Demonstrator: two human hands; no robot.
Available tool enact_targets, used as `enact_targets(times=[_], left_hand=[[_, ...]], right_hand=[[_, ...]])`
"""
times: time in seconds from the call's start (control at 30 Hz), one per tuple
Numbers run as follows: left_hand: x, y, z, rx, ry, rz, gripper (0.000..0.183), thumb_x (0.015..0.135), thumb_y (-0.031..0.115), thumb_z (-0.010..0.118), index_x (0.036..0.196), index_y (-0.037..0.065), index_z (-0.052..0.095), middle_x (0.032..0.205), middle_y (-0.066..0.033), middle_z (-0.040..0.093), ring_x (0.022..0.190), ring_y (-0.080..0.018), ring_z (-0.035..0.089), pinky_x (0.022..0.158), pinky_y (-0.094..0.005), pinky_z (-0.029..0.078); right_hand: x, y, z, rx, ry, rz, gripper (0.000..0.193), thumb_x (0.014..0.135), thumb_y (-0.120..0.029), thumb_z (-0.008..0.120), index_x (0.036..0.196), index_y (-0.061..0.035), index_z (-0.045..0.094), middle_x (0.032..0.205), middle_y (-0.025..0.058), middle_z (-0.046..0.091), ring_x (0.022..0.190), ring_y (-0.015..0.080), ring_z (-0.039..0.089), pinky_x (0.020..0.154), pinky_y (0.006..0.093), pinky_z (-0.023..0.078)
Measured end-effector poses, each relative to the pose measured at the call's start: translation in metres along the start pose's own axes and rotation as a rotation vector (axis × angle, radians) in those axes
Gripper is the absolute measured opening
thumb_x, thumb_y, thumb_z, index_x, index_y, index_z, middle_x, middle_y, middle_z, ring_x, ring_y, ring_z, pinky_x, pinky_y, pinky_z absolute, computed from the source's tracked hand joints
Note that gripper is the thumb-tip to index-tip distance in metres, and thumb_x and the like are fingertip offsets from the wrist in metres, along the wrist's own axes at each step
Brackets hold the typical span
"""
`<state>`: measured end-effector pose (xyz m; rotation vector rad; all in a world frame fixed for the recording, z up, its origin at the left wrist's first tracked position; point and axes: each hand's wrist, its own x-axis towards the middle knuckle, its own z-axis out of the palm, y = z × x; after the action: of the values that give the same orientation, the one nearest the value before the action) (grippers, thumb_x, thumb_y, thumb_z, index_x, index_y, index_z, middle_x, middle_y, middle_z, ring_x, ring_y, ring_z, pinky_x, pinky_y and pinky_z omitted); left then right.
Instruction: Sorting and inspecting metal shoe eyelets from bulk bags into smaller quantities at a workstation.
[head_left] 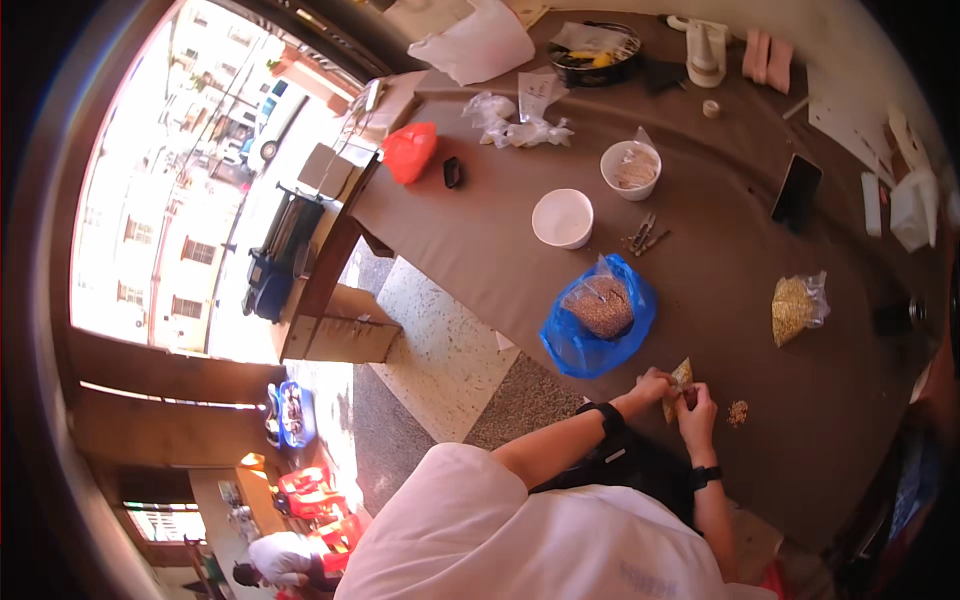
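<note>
Near the table's front edge, my left hand and my right hand come together with fingers closed on a small yellowish piece. One pointed end shows above the fingers; its exact kind is too small to make out. Just right of my right hand lies a small heap of golden-brown beads or grains. Beyond my left hand sits a blue plastic bag, opened around a clear bag of brownish beads or grains. A clear bag of yellow bits rests farther right.
Behind the blue bag stand an empty white tub and a white tub with a plastic bag inside. Metal clip-like pieces lie near them. A phone is at right, a red bag at far left. Another person is at lower left.
</note>
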<state>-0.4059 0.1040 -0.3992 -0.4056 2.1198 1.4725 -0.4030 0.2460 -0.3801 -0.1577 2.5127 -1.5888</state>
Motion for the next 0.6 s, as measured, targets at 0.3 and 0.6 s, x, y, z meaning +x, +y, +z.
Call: enact_targets(times=[0.3,0.6], left_hand=[[0.008,0.013,0.024,-0.009,0.083,-0.216,0.027,0.067,0.025,0.066,0.09,0.012,0.065,0.114,-0.0158,0.043,0.106,-0.0305,0.043,0.088,-0.0388,0.037],[-0.023,0.052,-0.025,-0.657,-0.292,-0.048,0.02,0.077,0.014,0.064,0.087,-0.002,0.06,0.07,-0.0037,0.054,0.071,-0.0134,0.05,0.064,-0.0283,0.039]], right_hand=[[0.007,0.003,-0.008,-0.038,0.046,-0.004,0.004,0.076,0.001,0.053,0.08,0.0008,0.052,0.067,0.0141,0.058,0.062,0.0259,0.058,0.058,0.0336,0.045],[-0.012,-0.098,0.0,-0.314,0.269,-0.076,0.009,0.077,0.002,0.049,0.085,0.0016,0.053,0.082,0.0193,0.056,0.077,0.0376,0.056,0.066,0.0412,0.044]])
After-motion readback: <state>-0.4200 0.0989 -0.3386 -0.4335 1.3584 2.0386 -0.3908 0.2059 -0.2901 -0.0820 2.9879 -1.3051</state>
